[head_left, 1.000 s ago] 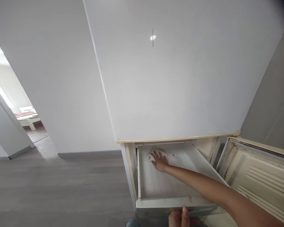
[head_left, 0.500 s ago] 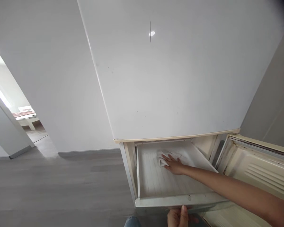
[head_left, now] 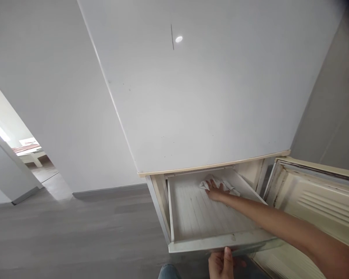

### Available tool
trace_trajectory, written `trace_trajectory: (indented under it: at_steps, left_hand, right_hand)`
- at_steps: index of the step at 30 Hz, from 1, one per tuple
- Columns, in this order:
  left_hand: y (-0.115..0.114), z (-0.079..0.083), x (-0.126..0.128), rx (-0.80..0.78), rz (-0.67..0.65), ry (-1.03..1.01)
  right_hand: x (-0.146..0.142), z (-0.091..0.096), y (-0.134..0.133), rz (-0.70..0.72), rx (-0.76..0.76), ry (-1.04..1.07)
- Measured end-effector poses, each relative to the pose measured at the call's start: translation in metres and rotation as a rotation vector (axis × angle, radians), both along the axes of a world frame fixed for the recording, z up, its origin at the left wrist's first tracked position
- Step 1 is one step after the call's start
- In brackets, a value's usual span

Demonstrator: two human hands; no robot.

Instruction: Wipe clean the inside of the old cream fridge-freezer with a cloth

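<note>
A white fridge's bottom drawer (head_left: pixel 197 243) is pulled out beneath the closed upper door (head_left: pixel 197 100). My right hand (head_left: pixel 215 191) reaches deep into the drawer and presses a white cloth (head_left: pixel 219 183) flat against its ribbed floor near the back, fingers spread over the cloth. My left hand (head_left: pixel 222 263) is at the bottom edge of view, under the drawer's front lip, thumb up against it; its fingers are mostly hidden.
The fridge's lower door (head_left: pixel 317 201) hangs open to the right, yellowed inside. Grey wood floor (head_left: pixel 75 232) spreads to the left, with a white wall (head_left: pixel 46 97) and a doorway (head_left: pixel 20 155) into another room. A grey wall (head_left: pixel 334 108) stands at right.
My right hand has slid the cloth from the drawer's back left across to its back right. The left hand has stayed under the drawer front. The view has drifted a little.
</note>
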State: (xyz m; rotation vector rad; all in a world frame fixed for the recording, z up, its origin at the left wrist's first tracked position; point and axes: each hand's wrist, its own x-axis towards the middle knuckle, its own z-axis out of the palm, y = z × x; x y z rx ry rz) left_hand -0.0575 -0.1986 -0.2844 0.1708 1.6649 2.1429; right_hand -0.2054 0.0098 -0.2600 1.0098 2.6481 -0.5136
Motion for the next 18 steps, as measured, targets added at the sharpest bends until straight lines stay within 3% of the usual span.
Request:
trace_trajectory:
  at_steps: [7, 13, 15, 18]
  left_hand:
    - [-0.005, 0.008, -0.001, -0.061, -0.049, -0.004]
    - [-0.006, 0.009, -0.002, -0.04, -0.066, -0.011]
    - [-0.006, 0.009, -0.003, -0.026, -0.067, -0.006]
    - [-0.005, 0.009, -0.004, -0.02, -0.058, -0.001]
  right_hand:
    - [-0.025, 0.022, -0.052, 0.332, -0.036, -0.033]
    - [-0.016, 0.031, -0.115, 0.704, -0.06, -0.075]
    - [-0.007, 0.036, -0.123, 0.797, -0.058, -0.111]
    - [0.008, 0.042, -0.114, 0.833, -0.067, -0.122]
